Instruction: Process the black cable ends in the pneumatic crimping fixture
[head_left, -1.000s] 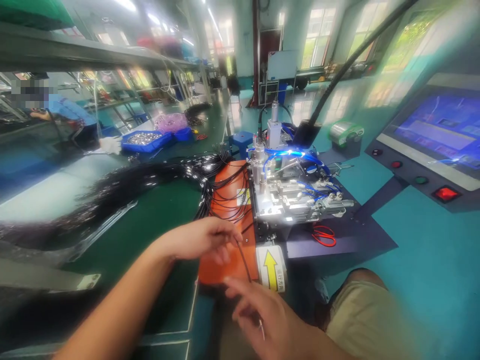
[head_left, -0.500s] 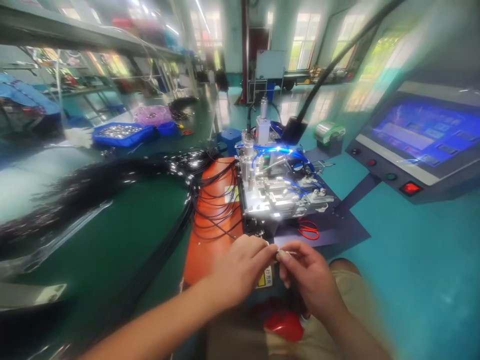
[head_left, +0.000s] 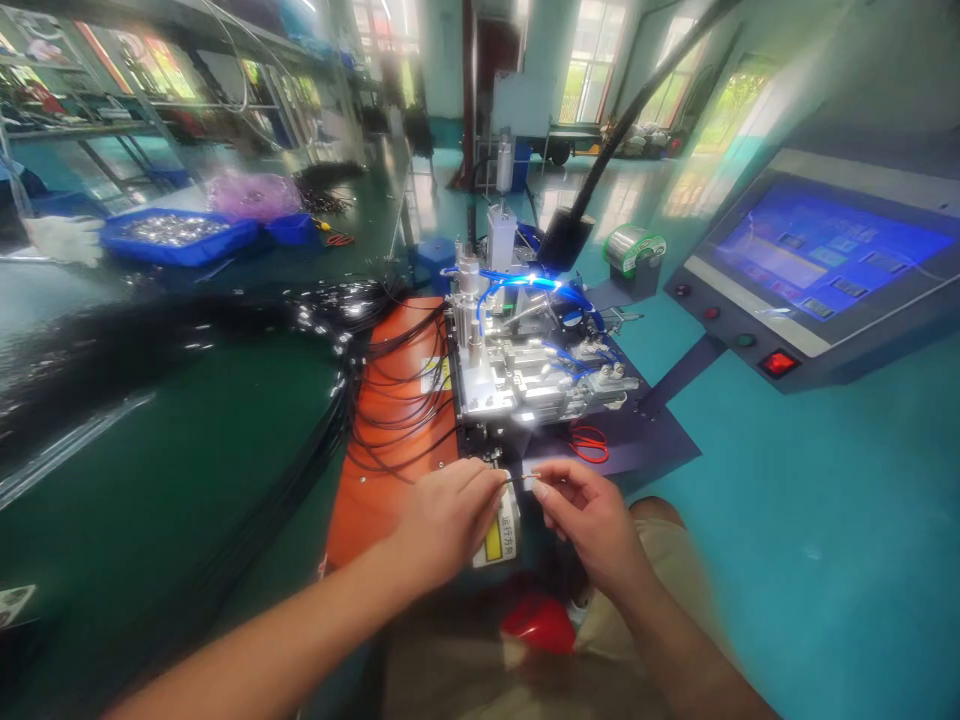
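Note:
My left hand (head_left: pixel 454 510) is closed in a pinch on the end of a thin black cable (head_left: pixel 511 479), in front of the metal machine (head_left: pixel 525 375). Facing it, my right hand (head_left: pixel 592 515) pinches the cable's thin tip between thumb and fingers. A short stretch of cable shows between the two hands. Several black cables lie across the orange cover (head_left: pixel 397 400) to the left of the machine. Beneath the hands sits a label (head_left: pixel 497 535) with a yellow patch.
A control screen (head_left: pixel 832 250) stands at the right. Red-handled scissors (head_left: pixel 589 443) lie near the machine's front. A solder spool (head_left: pixel 634 248) is behind. At the left are a blue tray (head_left: pixel 180 238) of small parts and a thick cable bundle (head_left: pixel 330 430).
The whole view has shifted, so the machine and hands appear farther left. My hands have moved slightly apart, and a short piece of cable now shows between them.

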